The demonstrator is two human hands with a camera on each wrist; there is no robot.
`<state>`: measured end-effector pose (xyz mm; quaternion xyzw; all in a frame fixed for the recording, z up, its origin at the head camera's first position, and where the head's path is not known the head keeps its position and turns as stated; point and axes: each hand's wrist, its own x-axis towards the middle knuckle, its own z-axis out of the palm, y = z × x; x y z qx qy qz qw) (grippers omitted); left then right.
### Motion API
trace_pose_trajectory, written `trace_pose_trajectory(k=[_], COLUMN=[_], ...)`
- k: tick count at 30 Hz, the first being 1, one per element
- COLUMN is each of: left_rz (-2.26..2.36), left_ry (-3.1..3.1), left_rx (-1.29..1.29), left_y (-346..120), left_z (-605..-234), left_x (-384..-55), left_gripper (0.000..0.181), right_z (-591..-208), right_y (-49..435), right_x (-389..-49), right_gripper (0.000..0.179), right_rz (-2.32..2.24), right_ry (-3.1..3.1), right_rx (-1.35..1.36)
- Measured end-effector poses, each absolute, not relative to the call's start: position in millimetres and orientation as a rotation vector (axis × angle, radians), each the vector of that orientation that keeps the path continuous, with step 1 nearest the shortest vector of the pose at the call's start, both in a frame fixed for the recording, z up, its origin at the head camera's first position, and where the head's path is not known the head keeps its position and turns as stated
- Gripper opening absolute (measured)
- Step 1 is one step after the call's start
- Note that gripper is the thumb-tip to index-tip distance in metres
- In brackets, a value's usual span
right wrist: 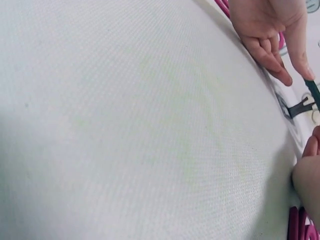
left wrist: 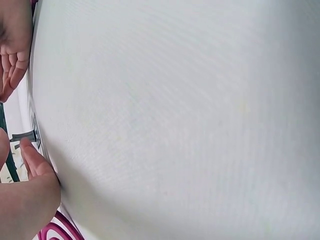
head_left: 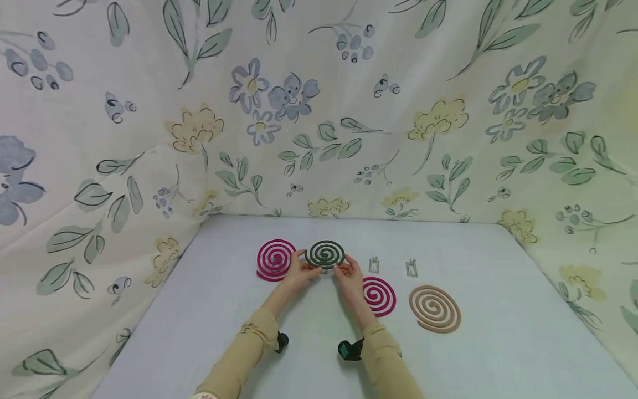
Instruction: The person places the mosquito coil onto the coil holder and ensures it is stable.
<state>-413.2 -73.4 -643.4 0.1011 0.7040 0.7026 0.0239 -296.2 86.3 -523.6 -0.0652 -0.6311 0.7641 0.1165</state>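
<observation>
Both hands hold a dark green mosquito coil (head_left: 325, 255) level above the table by its opposite edges. My left hand (head_left: 299, 274) pinches the left edge and my right hand (head_left: 350, 277) pinches the right edge. Beneath the coil stands a small metal coil stand (right wrist: 300, 107), its upright prong near the coil's underside; whether they touch, I cannot tell. The coil shows only as a thin dark strip (right wrist: 313, 92) in the right wrist view. Left of my left hand is a magenta coil (head_left: 269, 272), with a bit of grey at its centre.
Two metal stands (head_left: 374, 266) (head_left: 411, 269) sit right of my hands on the white table (head_left: 199, 332). Another magenta coil (head_left: 380, 297) lies beside my right forearm, partly covered by it. Farther right lies a tan coil (head_left: 435, 309). Floral cloth (head_left: 319, 166) hangs behind the table.
</observation>
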Motion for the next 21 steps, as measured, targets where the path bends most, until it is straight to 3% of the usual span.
trace_pose_trajectory(k=[6,9,11,15,18,21], left_rz=[2.141,2.165,2.186,2.134,2.095,2.108], left_ry=[2.145,2.105,2.084,2.120,2.130,2.103], left_rx=[0.177,0.195,0.216,0.113,0.045,0.069], left_y=[-77.7,-80.0,-79.0,-65.7,-58.5,-59.0], left_z=[-709.9,-713.0,-688.0,-563.1,-493.7,-480.4], left_x=[-463.8,-464.0,-445.0,-358.8,-312.9,-303.8], left_gripper=[0.097,0.101,0.097,0.081,0.071,0.071], right_z=[-522.0,-521.5,-519.1,-506.7,-508.4,-519.1], right_y=[83.9,83.8,84.8,86.2,86.7,86.9], right_x=[-295.9,-295.4,-294.4,-286.5,-286.7,-292.7], right_gripper=[0.050,0.050,0.051,0.051,0.052,0.053], right_rz=[2.190,2.196,2.204,2.207,2.199,2.192], right_ry=[-1.873,-1.870,-1.879,-1.917,-1.924,-1.908], right_rx=[-0.211,-0.219,-0.221,-0.218,-0.221,-0.213])
